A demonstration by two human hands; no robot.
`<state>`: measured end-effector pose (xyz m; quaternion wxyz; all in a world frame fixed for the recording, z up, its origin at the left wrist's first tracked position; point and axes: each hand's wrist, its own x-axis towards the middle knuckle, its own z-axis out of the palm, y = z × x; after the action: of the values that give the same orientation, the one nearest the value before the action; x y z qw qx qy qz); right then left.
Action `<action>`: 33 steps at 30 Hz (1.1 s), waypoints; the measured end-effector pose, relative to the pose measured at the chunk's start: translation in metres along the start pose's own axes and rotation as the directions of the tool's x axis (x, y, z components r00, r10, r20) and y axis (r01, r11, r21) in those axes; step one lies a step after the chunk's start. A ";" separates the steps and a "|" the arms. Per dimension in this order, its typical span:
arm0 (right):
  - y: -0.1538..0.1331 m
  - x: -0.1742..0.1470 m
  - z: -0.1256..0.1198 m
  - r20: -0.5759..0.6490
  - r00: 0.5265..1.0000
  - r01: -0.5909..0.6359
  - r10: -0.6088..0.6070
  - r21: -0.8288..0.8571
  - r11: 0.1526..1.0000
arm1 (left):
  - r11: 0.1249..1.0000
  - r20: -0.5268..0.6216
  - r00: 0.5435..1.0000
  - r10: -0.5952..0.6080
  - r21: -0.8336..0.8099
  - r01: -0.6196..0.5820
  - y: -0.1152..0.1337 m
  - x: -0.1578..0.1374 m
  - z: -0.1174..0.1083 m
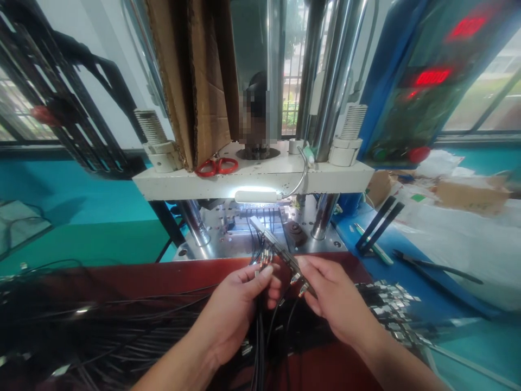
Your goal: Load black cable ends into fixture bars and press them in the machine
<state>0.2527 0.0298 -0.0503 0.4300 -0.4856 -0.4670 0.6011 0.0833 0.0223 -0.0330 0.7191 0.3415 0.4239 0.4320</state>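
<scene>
Black cables [259, 347] with small metal ends [266, 255] are bunched in my left hand [248, 288], whose fingers are closed around them. My right hand [329, 288] grips a long narrow metal bar [277, 244] that slants up and left, crossing just above the cable ends. A few metal connectors [299, 281] sit along the lower part of the bar near my right fingers, with black cables hanging down from there. Beyond the bar's tip lies a lit metal mould plate [264, 221] on the press bed, with several cables running across it.
The press's white plate [183, 187] carries red-handled scissors [215, 166], cardboard [211, 87] and a lamp [256, 196]. Cables [122, 331] cover the red table's left; connectors [391, 304] pile at right. Pliers [427, 266] lie on a blue surface beside a control box [423, 81].
</scene>
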 end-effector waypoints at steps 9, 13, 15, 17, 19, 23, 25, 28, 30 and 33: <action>0.000 0.000 -0.001 0.025 1.000 -0.013 0.013 0.002 1.000 | 0.981 -0.046 0.998 0.031 0.195 -0.021 -0.006 0.006 0.009; 0.001 0.000 0.000 0.039 0.999 -0.011 0.011 0.014 1.000 | 0.956 -0.072 0.997 0.020 0.292 0.002 -0.006 0.006 0.012; 0.001 0.000 0.000 0.038 0.999 -0.018 0.017 0.016 1.000 | 0.949 -0.069 0.998 0.015 0.316 0.008 -0.006 0.005 0.012; 0.001 0.000 0.001 0.027 0.999 -0.022 0.021 0.011 1.000 | 0.944 -0.058 0.998 0.010 0.330 0.010 -0.005 0.005 0.012; 0.002 0.000 0.001 0.014 1.000 -0.021 0.021 0.003 1.000 | 0.944 -0.055 0.998 0.005 0.330 0.013 -0.005 0.005 0.012; 0.003 0.000 0.002 0.017 1.000 -0.012 0.012 -0.012 1.000 | 0.949 -0.056 0.998 -0.010 0.315 0.027 -0.006 0.006 0.011; 0.003 0.000 0.002 0.019 1.000 -0.001 0.001 -0.011 1.000 | 0.950 -0.052 0.999 -0.015 0.312 0.031 -0.007 0.006 0.011; 0.003 0.000 0.002 0.020 1.000 0.013 -0.013 -0.004 1.000 | 0.952 -0.049 0.999 -0.021 0.304 0.035 -0.007 0.006 0.010; 0.003 0.001 0.002 0.016 1.000 0.013 -0.013 -0.004 1.000 | 0.954 -0.047 0.999 -0.023 0.299 0.036 -0.007 0.007 0.011; 0.003 0.000 0.002 0.010 1.000 0.017 -0.017 -0.008 1.000 | 0.957 -0.042 0.999 -0.026 0.288 0.037 -0.007 0.007 0.011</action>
<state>0.2508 0.0295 -0.0527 0.4306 -0.4806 -0.4756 0.5978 0.0974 0.0245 -0.0365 0.6601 0.4277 0.5013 0.3606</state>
